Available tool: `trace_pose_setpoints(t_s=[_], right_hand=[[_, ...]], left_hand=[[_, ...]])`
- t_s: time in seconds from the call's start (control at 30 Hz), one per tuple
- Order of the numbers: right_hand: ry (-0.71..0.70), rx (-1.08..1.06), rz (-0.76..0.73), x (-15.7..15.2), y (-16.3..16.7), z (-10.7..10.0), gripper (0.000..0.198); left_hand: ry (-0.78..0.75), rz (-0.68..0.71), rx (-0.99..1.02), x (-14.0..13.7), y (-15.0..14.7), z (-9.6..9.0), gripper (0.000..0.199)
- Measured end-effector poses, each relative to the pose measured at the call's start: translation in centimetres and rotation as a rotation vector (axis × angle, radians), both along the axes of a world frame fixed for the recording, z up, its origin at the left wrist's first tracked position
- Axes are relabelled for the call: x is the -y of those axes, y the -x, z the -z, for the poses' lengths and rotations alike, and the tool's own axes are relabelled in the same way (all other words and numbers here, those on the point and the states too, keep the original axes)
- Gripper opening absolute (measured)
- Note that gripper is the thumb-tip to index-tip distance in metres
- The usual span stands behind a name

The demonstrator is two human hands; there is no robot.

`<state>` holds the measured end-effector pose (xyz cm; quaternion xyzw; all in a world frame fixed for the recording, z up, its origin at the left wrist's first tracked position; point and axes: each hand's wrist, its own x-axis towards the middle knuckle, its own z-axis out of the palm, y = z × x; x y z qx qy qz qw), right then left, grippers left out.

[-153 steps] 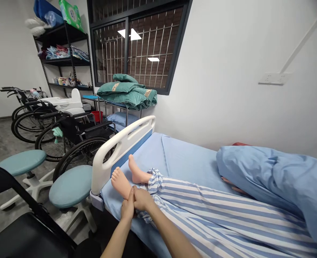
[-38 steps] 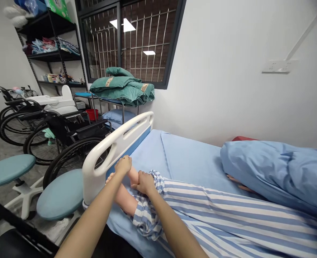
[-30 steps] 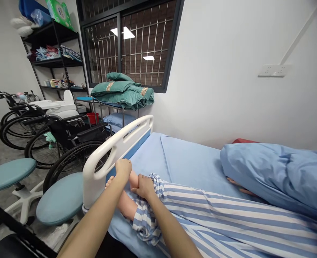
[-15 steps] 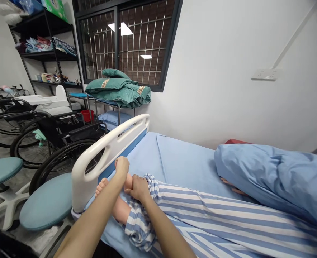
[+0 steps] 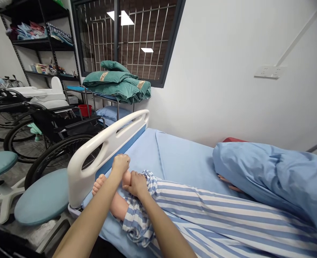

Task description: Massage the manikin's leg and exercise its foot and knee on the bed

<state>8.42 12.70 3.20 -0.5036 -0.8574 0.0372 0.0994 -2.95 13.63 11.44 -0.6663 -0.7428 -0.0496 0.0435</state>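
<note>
Presently gripping the far foot [image 5: 126, 178] with both hands. Closed fist-like over its front end with the left hand [image 5: 121, 163], with fingertips out of sight and so impossible to tell exactly how placed. Wrapped around its ankle with the right hand [image 5: 137, 183], fingers bent over the top. Bare between the two hands, only a short stretch of skin-toned foot. Crossing under the left forearm, the near foot [image 5: 118, 206], with toes left of the left wrist. Just beside and below the right hand, bunched cuffs of striped trousers [image 5: 201, 204], running off to the right beneath the right forearm. Under all this, a blue sheet [image 5: 180, 148].

Just left of the left hand, a white footboard [image 5: 87, 157] with a blue lower panel. Well to the right of the hands, a rumpled blue quilt [image 5: 266, 168], with fingers [image 5: 230, 182] poking from under its edge and a red object [image 5: 233, 139] behind. Farther left of the hands, a round stool [image 5: 44, 195] and a black wheelchair [image 5: 53, 123]. Beyond the hands, past the footboard, folded green bedding [image 5: 121, 87] below a barred window [image 5: 131, 46]. Beyond to the right, a wall socket [image 5: 270, 71].
</note>
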Motion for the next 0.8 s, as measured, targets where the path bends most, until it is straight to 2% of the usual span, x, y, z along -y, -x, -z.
trace_pose_setpoints(t_s=[0.17,0.3,0.43,0.5,0.63,0.8], right_hand=[[0.001,-0.012,-0.001,0.2,0.0,-0.2,0.058],[0.003,-0.013,0.004,0.4,0.0,-0.7,0.057],[0.011,-0.012,-0.001,0.6,0.0,-1.0,0.056],[0.011,-0.010,0.004,0.7,0.1,-1.0,0.056],[0.003,-0.019,0.007,0.8,0.0,-1.0,0.057],[-0.009,-0.045,-0.003,0.7,-0.1,-0.8,0.056]], left_hand=[[-0.181,-0.060,-0.033,0.7,0.4,0.6,0.029],[-0.207,-0.094,-0.002,1.1,0.4,0.5,0.030],[-0.097,-0.224,0.113,1.4,0.6,-0.5,0.031],[-0.028,-0.273,0.095,1.5,0.8,-1.1,0.034],[0.041,-0.196,-0.059,1.7,0.9,-2.1,0.036],[0.085,-0.145,-0.151,1.0,0.4,-2.6,0.034]])
